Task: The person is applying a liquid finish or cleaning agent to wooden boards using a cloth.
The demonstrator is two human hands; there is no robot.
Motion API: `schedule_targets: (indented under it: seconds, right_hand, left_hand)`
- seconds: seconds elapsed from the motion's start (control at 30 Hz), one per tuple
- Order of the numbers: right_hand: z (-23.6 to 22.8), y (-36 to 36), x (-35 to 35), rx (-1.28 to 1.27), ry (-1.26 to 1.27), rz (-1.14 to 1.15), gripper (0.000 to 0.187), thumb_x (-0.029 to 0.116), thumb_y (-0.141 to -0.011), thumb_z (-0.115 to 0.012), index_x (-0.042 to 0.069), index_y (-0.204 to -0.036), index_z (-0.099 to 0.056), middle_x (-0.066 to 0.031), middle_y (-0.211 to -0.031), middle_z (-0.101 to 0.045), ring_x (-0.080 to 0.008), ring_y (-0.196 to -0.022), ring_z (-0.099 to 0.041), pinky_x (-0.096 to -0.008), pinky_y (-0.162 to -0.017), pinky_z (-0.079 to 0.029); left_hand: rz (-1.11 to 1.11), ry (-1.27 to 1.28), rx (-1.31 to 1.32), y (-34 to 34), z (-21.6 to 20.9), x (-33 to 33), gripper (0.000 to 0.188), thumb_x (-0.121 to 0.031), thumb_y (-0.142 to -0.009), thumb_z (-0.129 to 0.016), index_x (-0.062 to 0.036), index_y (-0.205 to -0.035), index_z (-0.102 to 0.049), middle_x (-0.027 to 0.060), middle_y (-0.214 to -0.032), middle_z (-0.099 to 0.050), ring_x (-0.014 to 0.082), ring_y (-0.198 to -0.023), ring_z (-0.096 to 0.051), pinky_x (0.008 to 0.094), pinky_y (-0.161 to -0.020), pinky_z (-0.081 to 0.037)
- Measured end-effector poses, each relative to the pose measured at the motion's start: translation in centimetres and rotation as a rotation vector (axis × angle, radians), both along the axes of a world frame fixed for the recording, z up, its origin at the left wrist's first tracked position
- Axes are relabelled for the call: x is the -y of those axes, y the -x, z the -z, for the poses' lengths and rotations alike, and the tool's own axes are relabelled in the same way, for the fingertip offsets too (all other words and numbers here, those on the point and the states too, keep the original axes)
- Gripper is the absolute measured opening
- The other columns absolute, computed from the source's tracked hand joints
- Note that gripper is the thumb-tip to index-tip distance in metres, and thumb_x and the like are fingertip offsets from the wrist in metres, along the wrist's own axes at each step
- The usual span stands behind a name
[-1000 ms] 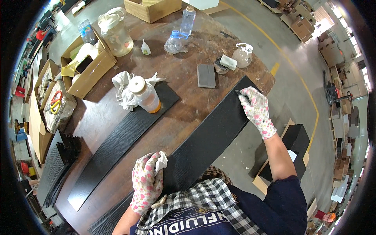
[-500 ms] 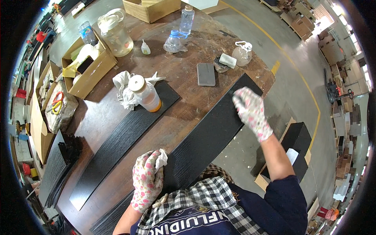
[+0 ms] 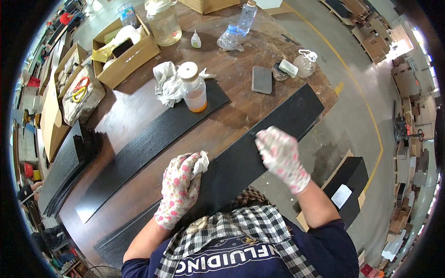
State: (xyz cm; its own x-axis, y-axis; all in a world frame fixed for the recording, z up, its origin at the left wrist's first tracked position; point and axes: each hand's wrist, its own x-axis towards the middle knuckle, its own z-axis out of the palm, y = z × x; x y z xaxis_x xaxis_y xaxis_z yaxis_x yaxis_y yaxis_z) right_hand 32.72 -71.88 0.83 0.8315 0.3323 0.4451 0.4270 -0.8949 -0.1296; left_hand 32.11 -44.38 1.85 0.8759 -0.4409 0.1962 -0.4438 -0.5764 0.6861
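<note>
A long black wood-grain board (image 3: 292, 113) slants from near my body toward the far right corner of the table. My left hand (image 3: 178, 190), in a floral glove, is closed at the board's left edge with a crumpled white cloth (image 3: 201, 164) between its fingers. Over the middle of the board, my gloved right hand (image 3: 282, 160) has its fingers drawn together; a small dark bit shows at the fingertips, too unclear to name. Left of this board lies another black board (image 3: 143, 148). A capped bottle with orange liquid (image 3: 194, 95) stands on its far end, beside a white rag (image 3: 167, 83).
Several stacked black boards (image 3: 65, 173) lie at the left. Behind them are scissors (image 3: 80, 90) on a wrapped bundle and an open cardboard box (image 3: 127, 62). A grey block (image 3: 262, 79) and plastic bottles (image 3: 248, 17) stand farther back. A carton with black pieces (image 3: 347, 183) is on the floor.
My right hand has slid along the board from its far end back toward its middle. The left hand keeps the cloth at the board's edge. The whole view has shifted slightly.
</note>
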Motion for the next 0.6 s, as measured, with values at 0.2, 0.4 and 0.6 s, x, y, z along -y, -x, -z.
schedule_targets:
  seconds: [0.2, 0.4, 0.6]
  right_hand:
    - [0.3, -1.3, 5.4, 0.067, 0.088, 0.281, 0.01, 0.008, -0.085, -0.054, 0.003, -0.085, -0.063, -0.0142, -0.081, -0.063, -0.0282, -0.075, -0.063, -0.036, -0.067, -0.052]
    - [0.1, 1.0, -4.2, -0.153, -0.098, -0.023, 0.007, 0.009, -0.079, -0.055, 0.009, -0.072, -0.055, -0.0098, -0.068, -0.053, -0.0239, -0.06, -0.056, -0.0347, -0.053, -0.048]
    - [0.7, 1.1, -4.3, -0.06, -0.043, 0.113, 0.007, 0.007, -0.077, -0.056, 0.009, -0.071, -0.054, -0.0085, -0.068, -0.052, -0.0235, -0.058, -0.056, -0.0344, -0.051, -0.046]
  left_hand:
    - [-0.036, 0.115, 0.004, -0.6, 0.4, 0.6, 0.04, 0.003, -0.077, -0.06, 0.0002, -0.116, -0.053, 0.0191, -0.11, -0.057, 0.0378, -0.101, -0.056, 0.0408, -0.089, -0.044]
    - [-0.248, 0.332, -0.092, 0.6, -0.2, -1.1, 0.032, 0.001, -0.082, -0.06, 0.0011, -0.113, -0.053, 0.0188, -0.11, -0.058, 0.0337, -0.101, -0.058, 0.0375, -0.089, -0.045]
    - [-0.38, 0.335, 0.073, 5.1, -1.4, -6.5, 0.035, -0.005, -0.087, -0.058, 0.0018, -0.121, -0.051, 0.0184, -0.116, -0.056, 0.0307, -0.108, -0.055, 0.0379, -0.094, -0.043]
